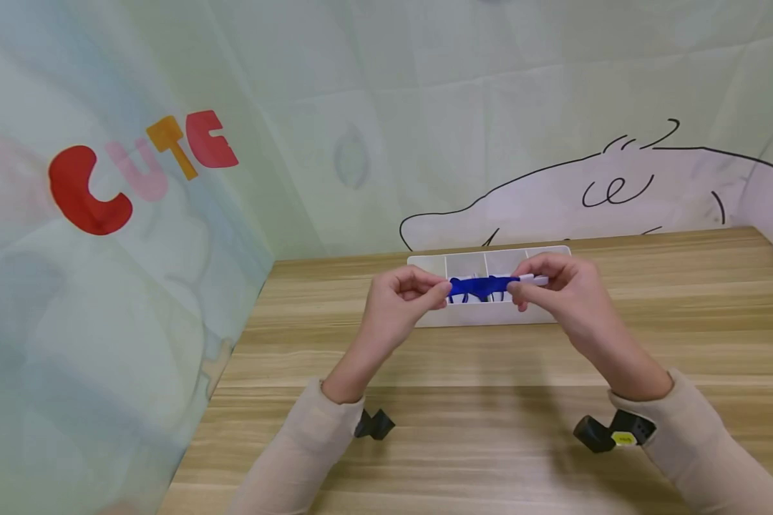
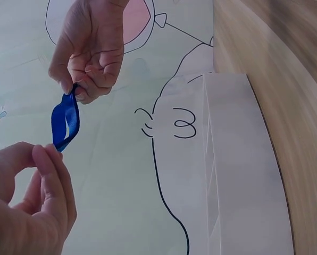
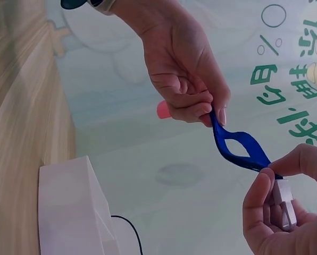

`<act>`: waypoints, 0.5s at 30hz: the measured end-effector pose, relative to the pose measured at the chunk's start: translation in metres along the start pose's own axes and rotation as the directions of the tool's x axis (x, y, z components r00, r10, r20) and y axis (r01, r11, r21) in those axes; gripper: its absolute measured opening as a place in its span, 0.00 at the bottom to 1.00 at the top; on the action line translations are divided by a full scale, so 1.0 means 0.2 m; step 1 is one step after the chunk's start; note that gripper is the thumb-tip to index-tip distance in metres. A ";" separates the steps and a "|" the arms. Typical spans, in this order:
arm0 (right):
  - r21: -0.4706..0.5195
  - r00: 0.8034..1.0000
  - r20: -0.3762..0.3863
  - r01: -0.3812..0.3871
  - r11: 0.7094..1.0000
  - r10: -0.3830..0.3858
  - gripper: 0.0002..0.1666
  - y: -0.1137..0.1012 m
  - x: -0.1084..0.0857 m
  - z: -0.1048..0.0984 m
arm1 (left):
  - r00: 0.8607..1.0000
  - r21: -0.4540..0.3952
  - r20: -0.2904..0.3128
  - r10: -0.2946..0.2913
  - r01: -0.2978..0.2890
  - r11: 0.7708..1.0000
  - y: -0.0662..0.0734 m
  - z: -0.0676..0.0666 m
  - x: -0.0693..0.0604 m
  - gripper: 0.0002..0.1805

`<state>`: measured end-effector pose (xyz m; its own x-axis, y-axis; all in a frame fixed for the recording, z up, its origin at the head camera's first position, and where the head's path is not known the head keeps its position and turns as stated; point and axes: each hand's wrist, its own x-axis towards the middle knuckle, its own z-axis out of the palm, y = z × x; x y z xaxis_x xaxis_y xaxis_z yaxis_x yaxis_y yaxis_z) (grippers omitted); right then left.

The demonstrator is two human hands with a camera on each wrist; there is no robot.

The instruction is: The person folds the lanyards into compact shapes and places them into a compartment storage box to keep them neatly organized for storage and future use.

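A blue strap-like band (image 1: 486, 287) is stretched between both hands; its exact kind is unclear. My left hand (image 1: 396, 300) pinches one end between thumb and fingertips. At the other end my right hand (image 1: 563, 290) pinches the band, with a white block-like end piece (image 3: 284, 204) against its fingers. The band spreads into two strands around an eye-shaped gap in the right wrist view. Below and behind the hands stands a white divided box (image 1: 489, 315). Dark blue loops show inside its middle, partly hidden by the band.
The box stands at the back of the wooden table (image 1: 464, 400), near a printed curtain (image 1: 335, 143). Black devices are strapped at both wrists, one by the left sleeve (image 1: 296, 443) and one by the right sleeve (image 1: 708, 443).
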<state>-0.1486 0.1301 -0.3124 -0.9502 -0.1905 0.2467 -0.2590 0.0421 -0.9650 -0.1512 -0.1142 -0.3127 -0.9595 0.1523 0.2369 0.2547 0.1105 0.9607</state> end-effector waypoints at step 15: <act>0.137 0.996 -0.050 -0.070 0.988 0.078 0.06 0.02 0.03 0.01 | 0.993 0.132 0.103 0.056 -0.069 0.989 0.00 0.01 -0.01 0.04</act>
<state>-0.1556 0.1277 -0.3158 -0.9749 -0.1376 0.1751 -0.1653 -0.0796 -0.9830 -0.1492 -0.1133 -0.3128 -0.9264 0.2585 0.2737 0.3339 0.2285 0.9145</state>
